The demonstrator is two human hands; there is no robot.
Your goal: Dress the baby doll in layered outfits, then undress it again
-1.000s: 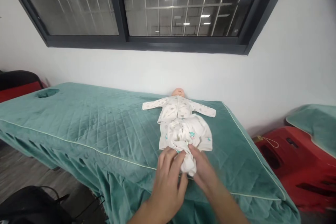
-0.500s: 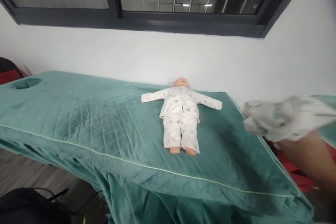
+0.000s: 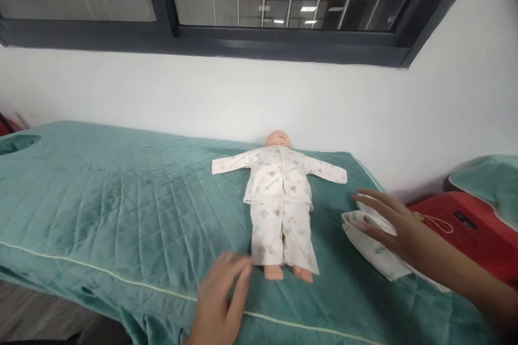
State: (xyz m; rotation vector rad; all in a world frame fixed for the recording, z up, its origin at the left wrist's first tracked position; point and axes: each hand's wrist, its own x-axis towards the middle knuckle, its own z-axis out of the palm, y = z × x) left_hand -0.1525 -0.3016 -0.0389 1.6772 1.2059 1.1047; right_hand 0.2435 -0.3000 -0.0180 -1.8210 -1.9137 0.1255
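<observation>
A baby doll (image 3: 279,194) in a white printed top and trousers lies on its back on the teal quilted massage table (image 3: 121,194), arms spread, head toward the wall. My left hand (image 3: 220,296) hovers with fingers stretched out just left of the doll's bare feet, holding nothing. My right hand (image 3: 388,221) rests flat, fingers spread, on a bundled white printed cloth (image 3: 374,248) that lies on the table to the doll's right.
A white wall and a dark-framed window (image 3: 259,5) stand behind the table. A red stool (image 3: 465,226) sits beyond the table's right edge, with another teal-covered surface (image 3: 489,183) behind it. The table's face hole (image 3: 16,143) shows at far left.
Both hands pulled the white cloth off the doll's legs. My right hand swung it to the right and set it down on the table; my left hand came back near the doll's feet.
</observation>
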